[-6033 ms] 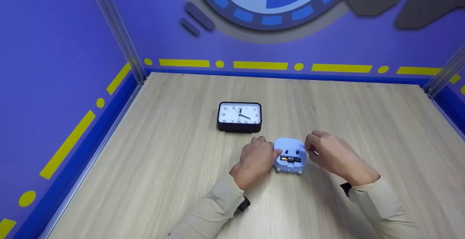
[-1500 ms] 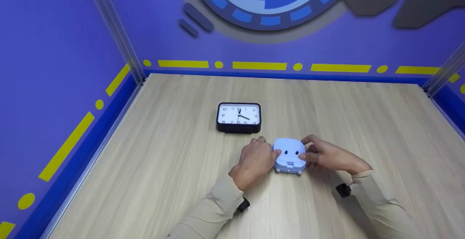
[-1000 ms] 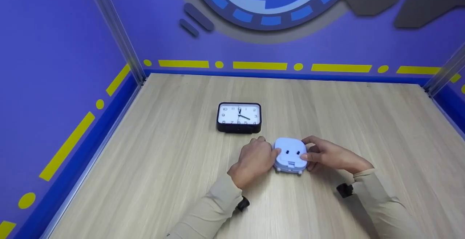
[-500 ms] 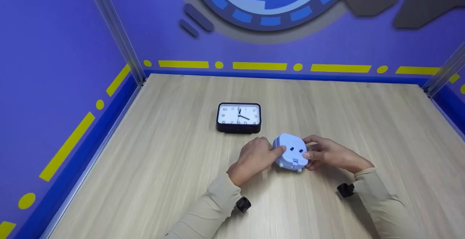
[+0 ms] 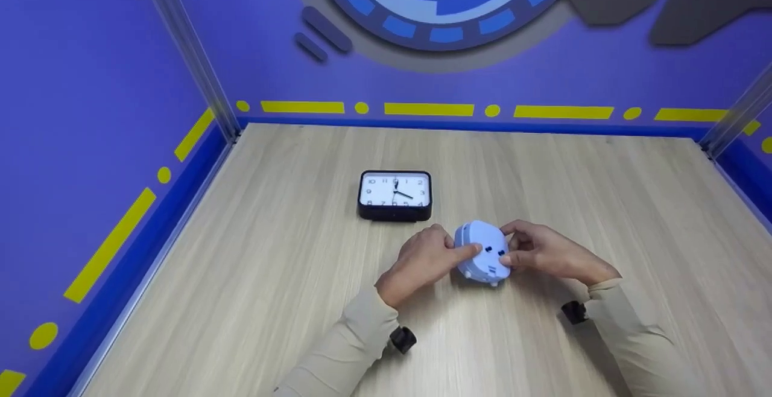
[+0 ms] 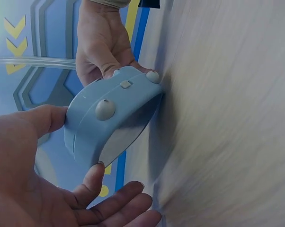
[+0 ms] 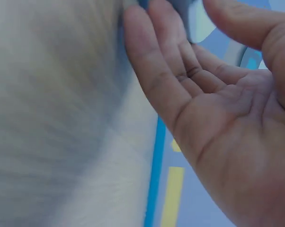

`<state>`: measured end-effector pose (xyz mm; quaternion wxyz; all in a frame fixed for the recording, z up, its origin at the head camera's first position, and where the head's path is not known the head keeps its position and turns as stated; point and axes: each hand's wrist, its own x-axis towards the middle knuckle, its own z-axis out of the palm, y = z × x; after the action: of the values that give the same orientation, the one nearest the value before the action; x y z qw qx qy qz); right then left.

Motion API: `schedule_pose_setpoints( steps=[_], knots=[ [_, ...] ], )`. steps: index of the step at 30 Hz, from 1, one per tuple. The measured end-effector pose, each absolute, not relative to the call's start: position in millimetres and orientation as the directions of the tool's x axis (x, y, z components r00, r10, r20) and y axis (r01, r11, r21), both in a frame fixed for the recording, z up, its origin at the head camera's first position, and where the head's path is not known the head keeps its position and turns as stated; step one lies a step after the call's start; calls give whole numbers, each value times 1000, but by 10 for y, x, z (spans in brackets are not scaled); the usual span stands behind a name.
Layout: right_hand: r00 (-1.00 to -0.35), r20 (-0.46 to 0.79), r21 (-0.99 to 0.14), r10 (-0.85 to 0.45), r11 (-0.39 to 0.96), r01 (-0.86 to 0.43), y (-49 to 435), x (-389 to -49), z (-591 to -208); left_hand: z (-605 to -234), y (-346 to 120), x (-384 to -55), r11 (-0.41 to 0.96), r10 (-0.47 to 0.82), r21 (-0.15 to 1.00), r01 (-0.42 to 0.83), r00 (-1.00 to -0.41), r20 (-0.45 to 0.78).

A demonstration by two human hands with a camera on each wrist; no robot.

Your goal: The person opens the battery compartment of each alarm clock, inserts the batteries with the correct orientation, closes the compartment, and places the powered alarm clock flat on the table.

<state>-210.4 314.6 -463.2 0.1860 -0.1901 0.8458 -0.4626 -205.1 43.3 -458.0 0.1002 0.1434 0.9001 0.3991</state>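
Note:
A small light blue alarm clock (image 5: 477,233) is held back side up between both hands, its left side lifted. Its battery cover is on, and two dark knobs show on its back. My left hand (image 5: 422,261) pinches the left edge, thumb across the back. My right hand (image 5: 552,253) grips the right edge between thumb and fingers. In the left wrist view the blue clock (image 6: 88,125) shows round white feet and part of its front; the left index finger touches the front rim. In the right wrist view only a sliver of the clock appears past my right hand (image 7: 213,113).
A black rectangular clock (image 5: 395,195) lies face up on the wooden table (image 5: 289,252), behind and left of my hands. Purple-blue panels (image 5: 458,77) with yellow dashes stand along the table's back and sides.
The battery lay exposed 6 s ago; by 1.5 s ago the cover was over it. Since then the blue clock has turned and its left side has tilted up. My left thumb has moved further onto its back.

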Motion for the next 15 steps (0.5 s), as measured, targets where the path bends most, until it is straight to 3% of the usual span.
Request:
schedule_pose_setpoints(
  steps=[7,15],
  knots=[
    [-885,-125,-687,-448,682,-249,2979,-1983,-4461,-4571,418,-2040,633,332,754,175,-941,-61],
    [-900,-145,-636,-411,735,-233,2844,-1931,-4448,-4556,420,-2034,608,313,769,197,-950,-4]
  ],
)
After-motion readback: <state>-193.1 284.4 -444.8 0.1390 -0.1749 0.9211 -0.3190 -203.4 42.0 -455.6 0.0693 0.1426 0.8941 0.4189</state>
